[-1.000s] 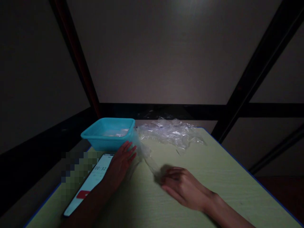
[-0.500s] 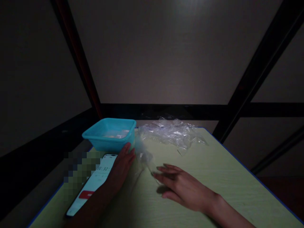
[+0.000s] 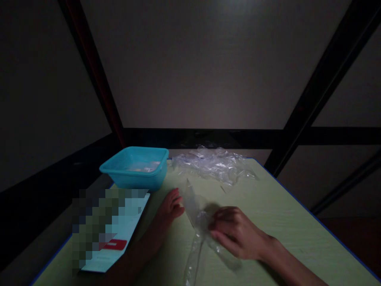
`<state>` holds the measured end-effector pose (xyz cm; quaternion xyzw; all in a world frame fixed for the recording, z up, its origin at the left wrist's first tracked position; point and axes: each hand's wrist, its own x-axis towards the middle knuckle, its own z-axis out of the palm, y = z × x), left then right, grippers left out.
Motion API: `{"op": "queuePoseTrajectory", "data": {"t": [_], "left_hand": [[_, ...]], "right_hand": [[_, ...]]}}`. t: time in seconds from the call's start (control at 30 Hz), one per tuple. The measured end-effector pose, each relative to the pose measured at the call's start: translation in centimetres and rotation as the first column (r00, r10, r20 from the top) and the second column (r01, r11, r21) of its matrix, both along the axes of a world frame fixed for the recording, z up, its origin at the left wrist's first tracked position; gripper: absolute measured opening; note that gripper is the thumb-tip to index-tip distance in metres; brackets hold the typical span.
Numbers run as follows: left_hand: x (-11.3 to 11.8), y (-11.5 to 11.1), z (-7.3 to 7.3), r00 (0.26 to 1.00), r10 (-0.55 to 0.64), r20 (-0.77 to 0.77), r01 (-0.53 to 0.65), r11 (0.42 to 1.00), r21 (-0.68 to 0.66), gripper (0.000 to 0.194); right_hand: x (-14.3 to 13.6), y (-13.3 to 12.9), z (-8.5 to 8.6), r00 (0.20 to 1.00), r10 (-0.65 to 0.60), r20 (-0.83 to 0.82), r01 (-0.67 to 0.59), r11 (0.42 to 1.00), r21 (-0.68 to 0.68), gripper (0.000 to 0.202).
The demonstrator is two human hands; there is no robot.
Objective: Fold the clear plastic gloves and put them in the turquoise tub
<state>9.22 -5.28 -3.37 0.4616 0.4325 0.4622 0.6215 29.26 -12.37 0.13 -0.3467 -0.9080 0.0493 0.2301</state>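
A thin, clear disposable plastic glove (image 3: 195, 216) stretches over the table in front of me, its narrow finger-like strips trailing toward me. My right hand (image 3: 233, 230) pinches it from the right, between thumb and bent fingers. Just left of the glove's straight edge is my left hand (image 3: 171, 206), its fingers loosely curved and slightly apart; I see nothing held in it. Farther back lies a crumpled pile of similar clear plastic gloves (image 3: 212, 163). The glove in my grasp is blurred in places.
A blue plastic basin (image 3: 139, 180) with some clear, pale contents stands at the back left. Before it a phone (image 3: 122, 234) with a lit screen lies left of my left forearm, partly pixelated. The pale wooden table (image 3: 285, 222) has a blue edge; a wall rises behind it.
My left hand has moved right, away from the basin and phone. My right hand has closed on the glove, which now lies farther right and nearer, more spread out.
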Motion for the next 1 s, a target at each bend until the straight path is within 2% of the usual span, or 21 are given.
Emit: {"op": "queuePoseTrajectory", "data": {"t": [0.17, 0.33, 0.43, 0.53, 0.63, 0.7, 0.83, 0.93, 1.0], "left_hand": [[0.3, -0.7, 0.4, 0.97, -0.117, -0.213, 0.155, 0.973, 0.17, 0.039], [0.7, -2.0, 0.3, 0.932, -0.098, -0.348, 0.202, 0.94, 0.276, 0.036], [0.9, -2.4, -0.1, 0.907, -0.063, -0.416, 0.212, 0.923, 0.321, 0.036], [0.9, -2.5, -0.1, 0.883, -0.066, -0.465, 0.227, 0.926, 0.3, 0.034], [0.8, -2.6, 0.3, 0.845, -0.081, -0.528, 0.272, 0.916, 0.294, 0.019], [0.8, -2.7, 0.6, 0.835, -0.102, -0.54, 0.307, 0.901, 0.305, 0.005], [0.7, -2.6, 0.8, 0.887, -0.133, -0.443, 0.274, 0.923, 0.27, 0.008], [0.6, -2.5, 1.0, 0.948, -0.239, -0.21, 0.283, 0.935, 0.215, 0.01], [0.5, -2.5, 1.5, 0.939, -0.343, -0.039, 0.344, 0.923, 0.171, 0.013]], "right_hand": [[0.0, 0.6, -0.1, 0.963, -0.261, -0.072, 0.248, 0.957, -0.152, 0.026], [0.0, 0.9, -0.3, 0.919, -0.382, -0.097, 0.337, 0.89, -0.308, 0.022], [-0.3, 0.9, -0.3, 0.903, -0.387, -0.188, 0.299, 0.879, -0.372, 0.024], [-0.6, 0.9, -0.4, 0.883, -0.357, -0.304, 0.183, 0.86, -0.477, 0.028], [-0.7, 1.0, -0.6, 0.855, -0.345, -0.387, 0.085, 0.83, -0.551, 0.03], [-0.6, 1.1, -0.8, 0.829, -0.364, -0.423, 0.068, 0.818, -0.571, 0.028], [-0.2, 1.5, -1.3, 0.772, -0.409, -0.486, 0.064, 0.811, -0.581, 0.023], [0.2, 1.9, -1.6, 0.73, -0.429, -0.532, 0.047, 0.808, -0.588, 0.016], [0.4, 2.1, -1.6, 0.687, -0.454, -0.567, 0.024, 0.794, -0.607, 0.012]]}}
